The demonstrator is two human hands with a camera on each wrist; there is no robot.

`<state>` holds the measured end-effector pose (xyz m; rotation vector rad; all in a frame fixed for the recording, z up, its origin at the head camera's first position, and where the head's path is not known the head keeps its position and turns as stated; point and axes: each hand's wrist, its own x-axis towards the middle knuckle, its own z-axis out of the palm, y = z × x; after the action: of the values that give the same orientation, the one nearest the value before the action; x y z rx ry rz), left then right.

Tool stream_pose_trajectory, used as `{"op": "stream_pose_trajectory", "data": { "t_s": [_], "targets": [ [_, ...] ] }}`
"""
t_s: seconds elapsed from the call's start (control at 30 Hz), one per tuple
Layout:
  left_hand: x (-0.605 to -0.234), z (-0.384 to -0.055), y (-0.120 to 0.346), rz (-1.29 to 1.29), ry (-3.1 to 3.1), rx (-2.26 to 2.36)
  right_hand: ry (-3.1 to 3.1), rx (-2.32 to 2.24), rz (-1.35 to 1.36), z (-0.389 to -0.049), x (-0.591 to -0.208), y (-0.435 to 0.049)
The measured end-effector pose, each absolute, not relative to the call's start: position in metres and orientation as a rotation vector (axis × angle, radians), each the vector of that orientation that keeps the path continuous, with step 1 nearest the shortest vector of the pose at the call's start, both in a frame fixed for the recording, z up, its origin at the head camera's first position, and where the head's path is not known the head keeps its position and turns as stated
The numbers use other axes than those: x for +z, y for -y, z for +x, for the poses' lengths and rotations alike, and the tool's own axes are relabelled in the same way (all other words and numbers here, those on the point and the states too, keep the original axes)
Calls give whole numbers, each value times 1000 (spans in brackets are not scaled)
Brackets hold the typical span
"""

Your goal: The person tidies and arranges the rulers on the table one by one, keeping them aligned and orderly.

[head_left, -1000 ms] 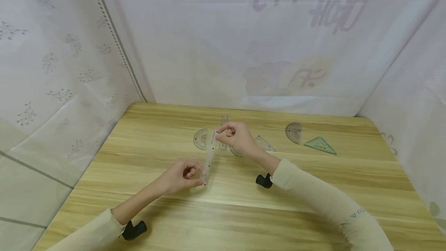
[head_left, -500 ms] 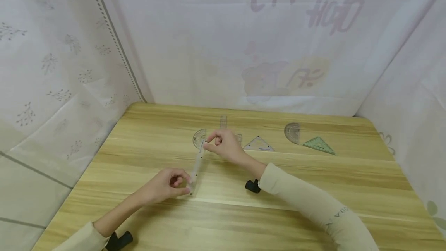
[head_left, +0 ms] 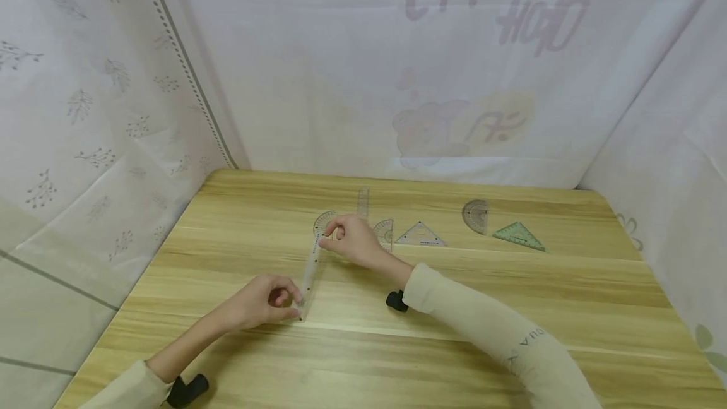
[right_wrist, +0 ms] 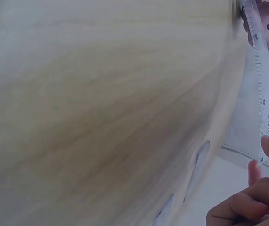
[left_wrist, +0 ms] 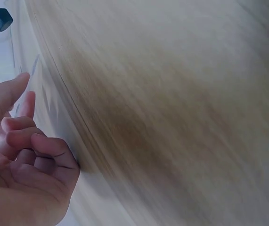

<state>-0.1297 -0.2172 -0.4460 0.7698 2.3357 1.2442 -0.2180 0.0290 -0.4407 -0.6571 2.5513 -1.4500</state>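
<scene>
A clear plastic ruler (head_left: 309, 275) with dark dots slants across the left-middle of the table in the head view. My left hand (head_left: 261, 302) pinches its near end between thumb and forefinger. At the far end, thumb and forefinger of my right hand (head_left: 354, 242) pinch it too. The right wrist view shows the ruler's (right_wrist: 261, 89) scale marks along one edge, stretched between both hands. Just beyond the right fingertips lies a clear protractor (head_left: 323, 223), partly covered by that hand. In the left wrist view, the other fingers of my left hand (left_wrist: 35, 174) are curled.
Behind my right hand another clear ruler (head_left: 363, 201) lies on the wooden table (head_left: 454, 346). Rightward are a second protractor (head_left: 384, 233), a clear set square (head_left: 421, 235), a third protractor (head_left: 476, 216) and a green set square (head_left: 519, 235). Printed cloth (head_left: 318, 81) encloses the table.
Both hands have carried the ruler left and toward the person. The second protractor and clear set square, partly hidden behind the right hand before, now show more fully.
</scene>
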Motion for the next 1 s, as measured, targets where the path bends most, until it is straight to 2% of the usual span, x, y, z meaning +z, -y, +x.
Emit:
{"op": "stream_pose_trajectory", "data": {
  "t_s": [0.43,1.0],
  "targets": [
    [-441,-130,230,769,-2397,1050,-2575,-1303,-622,-219,-446,-12],
    [-441,-126,239,727,-2465,1034,-2615,-1176,-654,-218,-445,-1]
  ]
}}
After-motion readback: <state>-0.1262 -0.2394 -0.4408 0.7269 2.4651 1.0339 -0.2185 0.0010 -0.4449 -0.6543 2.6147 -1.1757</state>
